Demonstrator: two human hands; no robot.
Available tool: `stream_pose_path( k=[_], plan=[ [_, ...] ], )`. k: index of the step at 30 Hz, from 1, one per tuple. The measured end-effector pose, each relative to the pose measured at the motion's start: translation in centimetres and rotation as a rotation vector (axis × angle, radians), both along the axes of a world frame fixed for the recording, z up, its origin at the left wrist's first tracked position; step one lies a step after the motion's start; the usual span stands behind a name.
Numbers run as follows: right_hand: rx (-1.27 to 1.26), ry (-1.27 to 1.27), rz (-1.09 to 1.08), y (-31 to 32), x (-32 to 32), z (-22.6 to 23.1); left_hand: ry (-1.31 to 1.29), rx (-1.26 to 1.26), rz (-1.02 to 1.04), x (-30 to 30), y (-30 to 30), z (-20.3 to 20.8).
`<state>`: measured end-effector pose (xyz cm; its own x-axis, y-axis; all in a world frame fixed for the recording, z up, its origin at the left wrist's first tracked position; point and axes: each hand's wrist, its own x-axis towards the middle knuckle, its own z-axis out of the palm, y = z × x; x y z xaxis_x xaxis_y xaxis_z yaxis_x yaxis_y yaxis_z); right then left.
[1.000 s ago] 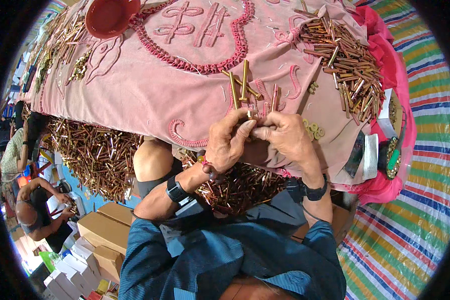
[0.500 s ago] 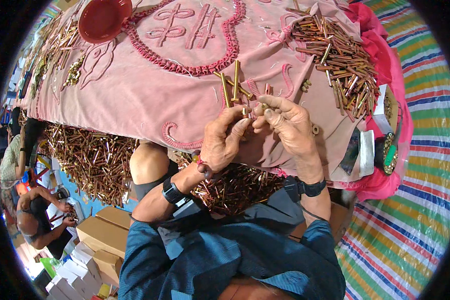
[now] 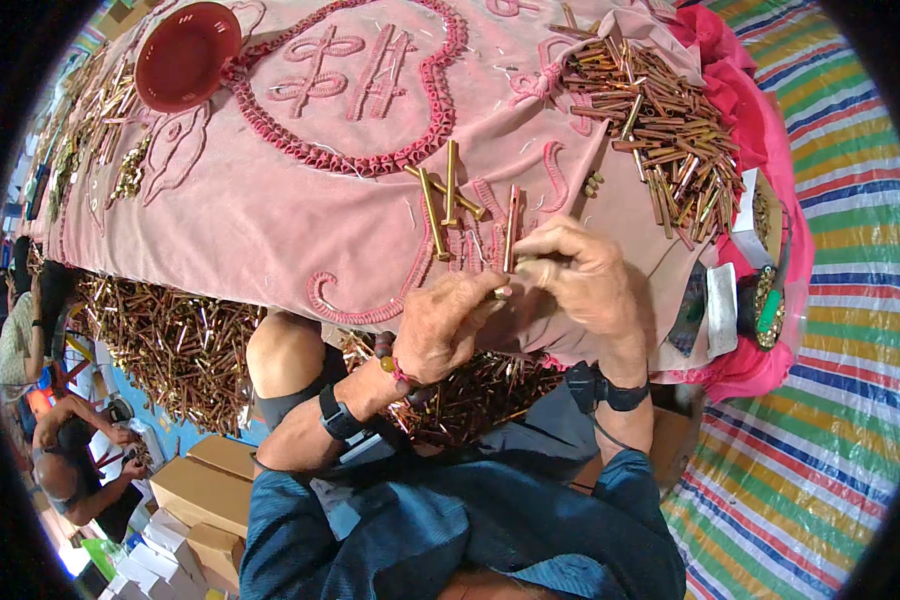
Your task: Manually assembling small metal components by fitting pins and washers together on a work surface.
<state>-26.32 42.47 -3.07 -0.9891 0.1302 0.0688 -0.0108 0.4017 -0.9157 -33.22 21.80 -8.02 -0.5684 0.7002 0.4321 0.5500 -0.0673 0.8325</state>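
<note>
My left hand (image 3: 448, 322) is closed in a pinch above the near part of the pink cloth (image 3: 240, 220). A small bit of something shows at its fingertips, too little to name. Close by on the right, my right hand (image 3: 588, 278) has its fingers curled together, and what they hold is hidden. Just beyond the fingertips a copper-coloured metal tube (image 3: 512, 228) lies on the cloth. To its left rest several gold-coloured bolts, one pointing away from me (image 3: 451, 182) and another slanting beside it (image 3: 432, 215).
A heap of metal tubes (image 3: 660, 130) covers the cloth at the right, with a few small brass nuts (image 3: 593, 184) nearby. A red bowl (image 3: 188, 58) stands far left. More metal pieces (image 3: 170, 340) fill the space below the cloth's near edge. Another person (image 3: 70, 450) works at lower left.
Both hands have drawn nearer to me, and more of the copper tube shows. The brass nut seen in my right fingers and the shiny cylinder at my left fingertips no longer show clearly.
</note>
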Motion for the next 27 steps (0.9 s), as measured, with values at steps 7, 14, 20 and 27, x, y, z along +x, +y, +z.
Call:
stream_pose_path(
  k=[7, 14, 20, 27],
  plan=[
    [-0.449, 0.092, -0.285, 2.6, 0.9, 0.1, 0.094, 0.001, -0.050, 0.1, 0.2, 0.0],
    [-0.434, 0.046, -0.209, 1.3, 1.1, 1.1, 0.050, 0.043, 0.011, -0.1, 0.7, -0.3],
    [-0.194, 0.067, -0.174, -1.4, 0.4, 1.3, -0.071, 0.002, 0.085, 0.0, 1.0, -0.6],
    [0.068, 0.251, 0.018, -1.8, -0.4, 0.5, -0.052, 0.049, 0.111, -0.1, 1.1, -0.6]
  ],
)
